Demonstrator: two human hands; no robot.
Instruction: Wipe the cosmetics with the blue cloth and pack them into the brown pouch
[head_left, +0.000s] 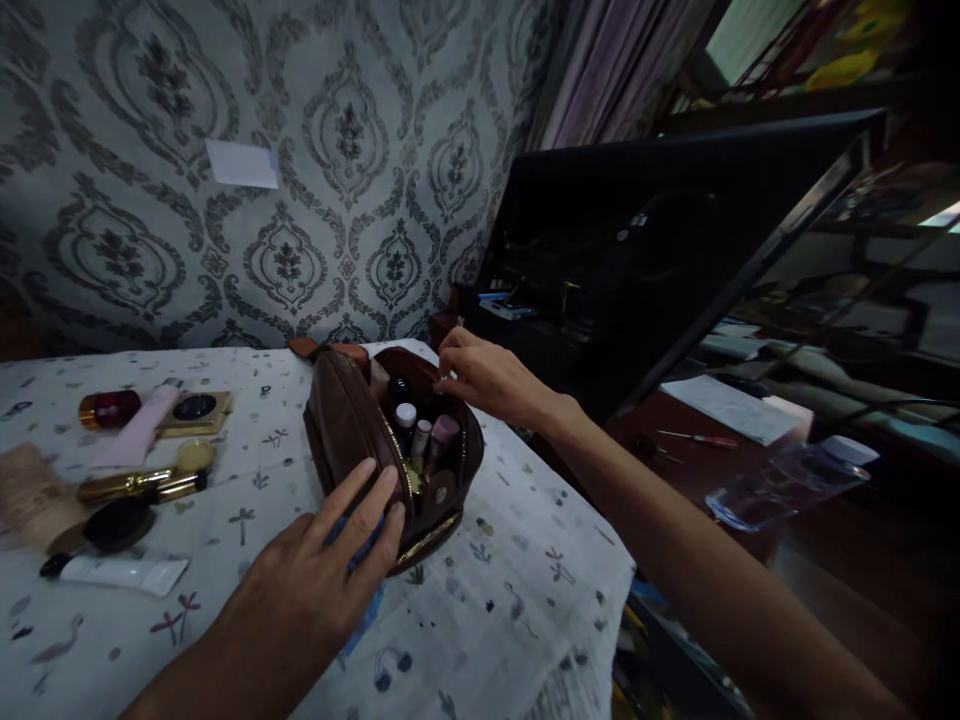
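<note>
A brown cosmetic bag [341,425] stands unzipped on the patterned cloth, its mouth showing a white-capped bottle [406,414], a pink-capped bottle [445,430] and other small containers. My left hand [322,560] lies with outstretched fingers against the bag's near left side. Something blue [366,625], its kind unclear, shows beneath that hand and between its fingers. At the opening's far right rim, my right hand [480,370] has its fingers bent and pinched on the bag's edge. Its fingertips are partly hidden.
Left of the bag lie a pink tube [139,430], a white tube [124,573], a round black compact [118,522], gold tubes [124,487] and a dark red bottle [110,409]. To the right, a large black screen [637,230] leans beside a clear plastic container [787,485] and a screwdriver [697,438].
</note>
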